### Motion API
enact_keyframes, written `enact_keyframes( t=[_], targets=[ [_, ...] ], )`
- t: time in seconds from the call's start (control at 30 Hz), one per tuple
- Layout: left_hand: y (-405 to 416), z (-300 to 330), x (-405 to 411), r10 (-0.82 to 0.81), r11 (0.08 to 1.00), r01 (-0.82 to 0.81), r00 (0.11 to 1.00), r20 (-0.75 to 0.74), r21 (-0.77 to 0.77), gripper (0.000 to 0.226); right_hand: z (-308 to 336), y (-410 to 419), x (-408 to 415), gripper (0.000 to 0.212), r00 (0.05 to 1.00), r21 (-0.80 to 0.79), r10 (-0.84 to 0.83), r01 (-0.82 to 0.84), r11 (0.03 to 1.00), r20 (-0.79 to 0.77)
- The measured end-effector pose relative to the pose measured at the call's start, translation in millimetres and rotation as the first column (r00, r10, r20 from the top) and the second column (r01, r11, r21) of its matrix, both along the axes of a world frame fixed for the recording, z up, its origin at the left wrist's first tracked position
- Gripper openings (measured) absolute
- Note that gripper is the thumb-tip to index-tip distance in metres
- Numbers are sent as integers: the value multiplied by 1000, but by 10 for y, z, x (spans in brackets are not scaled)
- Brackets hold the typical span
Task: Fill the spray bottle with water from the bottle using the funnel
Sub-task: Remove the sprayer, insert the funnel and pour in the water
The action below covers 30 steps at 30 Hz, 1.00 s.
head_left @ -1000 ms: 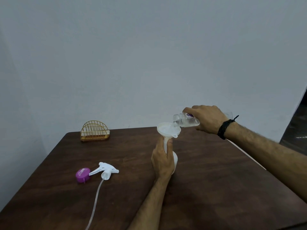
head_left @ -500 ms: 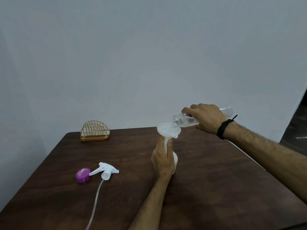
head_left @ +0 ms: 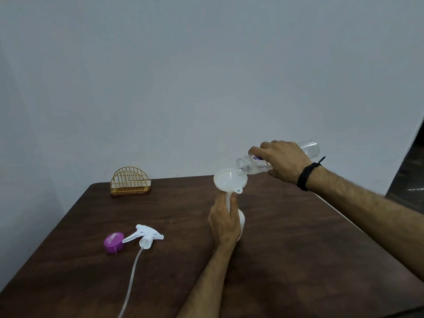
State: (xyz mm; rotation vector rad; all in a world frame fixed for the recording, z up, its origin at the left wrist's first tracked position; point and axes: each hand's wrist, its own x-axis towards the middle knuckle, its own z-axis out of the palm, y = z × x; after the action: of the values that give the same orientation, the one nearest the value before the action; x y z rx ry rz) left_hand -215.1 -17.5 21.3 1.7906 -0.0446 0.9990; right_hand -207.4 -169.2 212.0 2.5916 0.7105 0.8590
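Dark brown wood table [head_left: 298,260] fills the lower half of the frame, plain grey wall behind it. Just right of centre, the left hand [head_left: 223,222] is wrapped around the white spray bottle [head_left: 241,222], which stands upright on the table; fingers curl at its neck. White funnel [head_left: 230,179] sits in the bottle's mouth, wide end up, small tab on its rim pointing lower right.

Right hand [head_left: 283,162] comes in from the right edge and grasps a clear plastic bottle [head_left: 250,165] around its middle. Bottle is tipped with the open mouth down and to the left, over the right rim of the funnel, its base raised toward the upper right. Purple print on the bottle shows beside the fingers. Cannot tell whether water is running out. Black band [head_left: 307,177] on the right wrist.

Lower left of the frame: white spray head [head_left: 144,236] lies on its side on the table, its clear tube trailing toward the bottom edge. Purple cap [head_left: 113,242] lies just beside it, to its left, nearly touching the nozzle. Upper left part of the table: gold wire rack [head_left: 130,183] stands near the back edge, well apart from the rest.
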Motion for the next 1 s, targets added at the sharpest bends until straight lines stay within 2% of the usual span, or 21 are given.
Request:
enact_keyframes(
  t=[0.33,0.53,0.8,0.9,1.0],
  targets=[
    [2,40,-33,-1,1000,1,1000,-2,15,28,14,27,4,46,999,-47,15,-13,999,38],
    [0,53,-50,8,1000,-8,1000,8,10,25,3,43,38,53,992,-163,38,-17,987,124],
    [6,42,-49,-3,1000,3,1000,-9,10,29,-33,79,10,46,962,-281,89,-14,960,257],
    [8,44,-50,-5,1000,5,1000,-12,14,27,-41,73,9,45,948,-278,102,-15,960,301],
    [4,50,-58,-1,1000,2,1000,-16,15,25,-48,85,-10,57,962,-231,74,-12,973,261]
  ],
)
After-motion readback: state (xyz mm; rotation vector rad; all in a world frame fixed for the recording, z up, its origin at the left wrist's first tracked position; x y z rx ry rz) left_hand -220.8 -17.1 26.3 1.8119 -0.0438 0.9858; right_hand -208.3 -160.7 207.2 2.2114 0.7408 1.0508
